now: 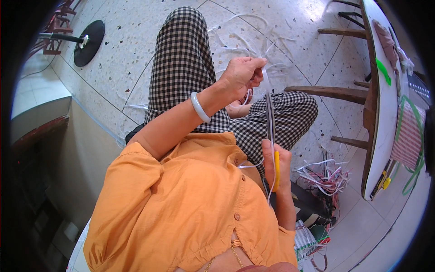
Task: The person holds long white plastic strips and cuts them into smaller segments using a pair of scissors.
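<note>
My left hand (pixel 243 73), with a pale bangle on its wrist, pinches a narrow white plastic strip (pixel 266 80) in front of my knees. Below it, my right hand (pixel 269 165) is closed around the yellow handle of scissors (pixel 277 170). Their long metal blades point up toward my left hand, and the strip runs along them. A thin white length trails down past my right hand. Whether the blades are parted cannot be told.
White strip offcuts (pixel 248 44) lie on the speckled floor. At right are a wooden-legged table (pixel 370 136), a heap of pink and white strips (pixel 323 176) and a dark bag (pixel 306 204). A round black stand base (pixel 95 44) stands at upper left.
</note>
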### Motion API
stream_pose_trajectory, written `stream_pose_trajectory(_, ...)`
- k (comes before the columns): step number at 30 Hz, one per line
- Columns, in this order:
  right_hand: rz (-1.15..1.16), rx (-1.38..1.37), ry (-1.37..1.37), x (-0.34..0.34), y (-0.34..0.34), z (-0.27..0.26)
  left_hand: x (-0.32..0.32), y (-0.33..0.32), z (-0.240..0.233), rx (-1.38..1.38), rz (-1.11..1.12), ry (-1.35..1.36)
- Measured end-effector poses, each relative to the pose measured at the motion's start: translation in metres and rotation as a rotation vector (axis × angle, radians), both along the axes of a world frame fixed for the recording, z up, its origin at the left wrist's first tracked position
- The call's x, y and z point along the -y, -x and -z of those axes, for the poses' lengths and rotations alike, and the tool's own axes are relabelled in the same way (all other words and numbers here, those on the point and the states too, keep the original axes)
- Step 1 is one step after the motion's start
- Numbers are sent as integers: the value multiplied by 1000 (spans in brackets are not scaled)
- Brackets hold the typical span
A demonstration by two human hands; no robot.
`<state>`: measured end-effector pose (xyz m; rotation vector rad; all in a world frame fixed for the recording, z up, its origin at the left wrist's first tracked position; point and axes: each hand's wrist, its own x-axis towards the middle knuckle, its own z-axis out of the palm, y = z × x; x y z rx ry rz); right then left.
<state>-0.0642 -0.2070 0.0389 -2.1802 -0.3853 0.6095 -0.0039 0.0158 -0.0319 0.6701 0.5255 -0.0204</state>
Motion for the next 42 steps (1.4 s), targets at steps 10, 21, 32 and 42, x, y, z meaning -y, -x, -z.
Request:
stream_pose_trajectory(10,7,-96,3,12,-1,7,16,4,-20,82,-210,-832)
stream_pose_trajectory(21,-16,18,53,3,-2,9,19,9,-22,178,-183,-841)
stream_pose_trajectory(32,0,9,47,-2,0,9,17,11,-21,192,-204,-799)
stream_pose_trajectory(42,-14,7,36,-4,-4,12,27,19,-28,229,-175,-692)
